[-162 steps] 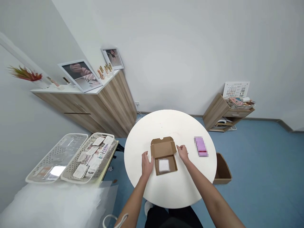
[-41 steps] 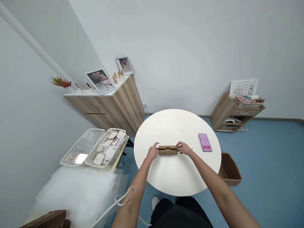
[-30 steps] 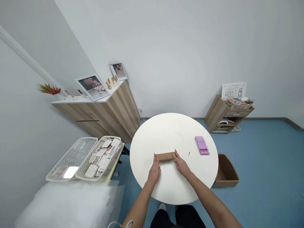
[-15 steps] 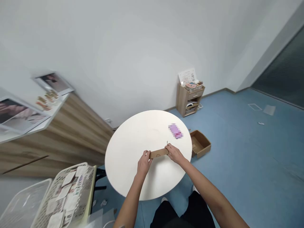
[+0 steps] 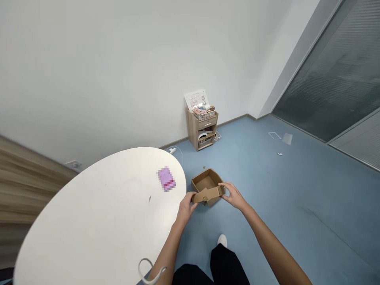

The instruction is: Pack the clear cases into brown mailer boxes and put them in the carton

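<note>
Blue floor (image 5: 282, 198) beside white counter (image 5: 103, 213): left hand (image 5: 185, 206) and right hand (image 5: 234, 195) clamp closed mailer box (image 5: 208, 194) above open carton (image 5: 203, 181); packed, not yet deposited.

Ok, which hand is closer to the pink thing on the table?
Left. The left hand grips the small cardboard box just right of the pink thing; the right hand holds the box's other end, farther off.
</note>
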Motion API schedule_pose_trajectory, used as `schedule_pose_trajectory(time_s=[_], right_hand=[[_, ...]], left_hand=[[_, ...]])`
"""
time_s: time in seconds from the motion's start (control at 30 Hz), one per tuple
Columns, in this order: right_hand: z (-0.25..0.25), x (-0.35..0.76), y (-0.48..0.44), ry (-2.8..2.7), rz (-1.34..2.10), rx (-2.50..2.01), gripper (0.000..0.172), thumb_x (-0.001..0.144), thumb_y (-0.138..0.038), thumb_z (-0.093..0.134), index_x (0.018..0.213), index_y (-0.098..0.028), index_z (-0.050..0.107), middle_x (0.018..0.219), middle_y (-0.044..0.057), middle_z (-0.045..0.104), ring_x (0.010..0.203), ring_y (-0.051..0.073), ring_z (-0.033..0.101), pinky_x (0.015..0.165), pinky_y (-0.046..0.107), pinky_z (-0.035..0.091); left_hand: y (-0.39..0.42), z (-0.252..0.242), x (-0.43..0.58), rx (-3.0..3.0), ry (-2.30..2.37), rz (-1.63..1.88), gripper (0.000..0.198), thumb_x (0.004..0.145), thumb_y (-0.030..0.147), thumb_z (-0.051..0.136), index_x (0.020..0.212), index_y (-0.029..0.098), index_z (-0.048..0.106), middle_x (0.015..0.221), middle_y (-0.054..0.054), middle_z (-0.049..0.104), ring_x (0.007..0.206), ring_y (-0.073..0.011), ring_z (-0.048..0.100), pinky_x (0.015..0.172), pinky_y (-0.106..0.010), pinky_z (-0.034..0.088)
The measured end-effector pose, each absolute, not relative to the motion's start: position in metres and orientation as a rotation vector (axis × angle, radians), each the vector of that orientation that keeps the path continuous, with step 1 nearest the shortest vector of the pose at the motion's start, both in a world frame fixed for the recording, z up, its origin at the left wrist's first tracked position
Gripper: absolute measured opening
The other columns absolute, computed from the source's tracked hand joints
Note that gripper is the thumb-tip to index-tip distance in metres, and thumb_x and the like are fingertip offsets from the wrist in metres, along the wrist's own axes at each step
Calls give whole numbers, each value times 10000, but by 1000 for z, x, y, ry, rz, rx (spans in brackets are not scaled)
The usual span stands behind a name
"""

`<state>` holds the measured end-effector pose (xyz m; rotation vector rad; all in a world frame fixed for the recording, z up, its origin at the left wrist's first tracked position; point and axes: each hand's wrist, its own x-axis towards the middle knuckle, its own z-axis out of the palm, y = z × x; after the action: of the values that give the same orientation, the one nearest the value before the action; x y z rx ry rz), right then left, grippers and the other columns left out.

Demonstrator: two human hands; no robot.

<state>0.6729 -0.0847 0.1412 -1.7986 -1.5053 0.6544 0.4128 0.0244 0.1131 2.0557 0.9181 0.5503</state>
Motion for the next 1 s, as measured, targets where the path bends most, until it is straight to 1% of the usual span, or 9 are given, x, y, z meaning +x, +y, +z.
schedule_pose_trajectory(time_s=[0.1,0.23,0.33,0.43,0.53,0.67,0.77,0.9,1.0], right_hand=[[131,718,-82,-1550,797,-1772,439,774,-229,609,1205,-283,546,1212,46,607,1134,229,541,958,378,437],[103,751,-56,-1656,892,-1791,395,746,-192,622,1130,-267,563,1122,34,622,1050,222,566,902,361,452],[69,766,-25,-1783,882,-1856,413,718,-147,630,1112,-251,560,1106,41,610,1046,224,552,874,346,450],[23,781,12,-1923,800,-1942,427,708,-102,616,1107,-238,553,1093,46,593,1045,227,531,850,335,455],[-33,793,50,-2046,705,-2001,459,705,-51,582,1125,-233,539,1114,54,571,1064,230,506,844,327,464],[-120,800,99,-2146,639,-2038,497,713,4,526,1153,-226,521,1149,75,553,1096,241,488,827,323,485],[-194,800,131,-2206,577,-2027,488,724,22,497,1140,-233,522,1143,87,557,1094,244,490,763,302,503],[-300,794,170,-2315,555,-1967,480,739,27,495,1131,-247,526,1143,87,569,1118,244,485,758,292,506],[-377,785,192,-2391,673,-1894,478,756,29,492,1155,-231,528,1192,100,558,1155,242,479,816,303,495]], left_hand=[[19,81,458,1899,953,526,344,787,218,588,1128,244,544,1112,-43,640,980,-197,638,863,-330,529],[21,33,497,1770,1096,397,404,773,179,561,1173,234,538,1145,-56,654,964,-200,668,861,-353,543],[31,-7,517,1760,1247,288,478,768,163,555,1242,220,524,1292,-92,597,1101,-223,633,945,-373,507],[45,-51,532,1775,1373,145,531,785,182,545,1314,183,496,1399,-128,519,1258,-244,534,1050,-384,429],[63,-100,543,1798,1419,12,510,810,195,517,1318,152,505,1425,-140,494,1343,-240,442,1118,-371,345],[91,-179,557,1814,1493,-73,533,825,189,478,1351,102,476,1476,-171,425,1381,-249,385,1140,-363,308],[115,-249,567,1868,1534,25,625,817,181,464,1429,102,368,1509,-165,375,1405,-251,341,1153,-388,294],[149,-343,577,2017,1534,233,746,819,178,434,1513,186,159,1562,-109,288,1445,-230,250,1167,-451,268],[163,-406,583,2140,1541,224,766,795,143,425,1513,173,159,1586,-118,220,1464,-252,185,1170,-498,240]])
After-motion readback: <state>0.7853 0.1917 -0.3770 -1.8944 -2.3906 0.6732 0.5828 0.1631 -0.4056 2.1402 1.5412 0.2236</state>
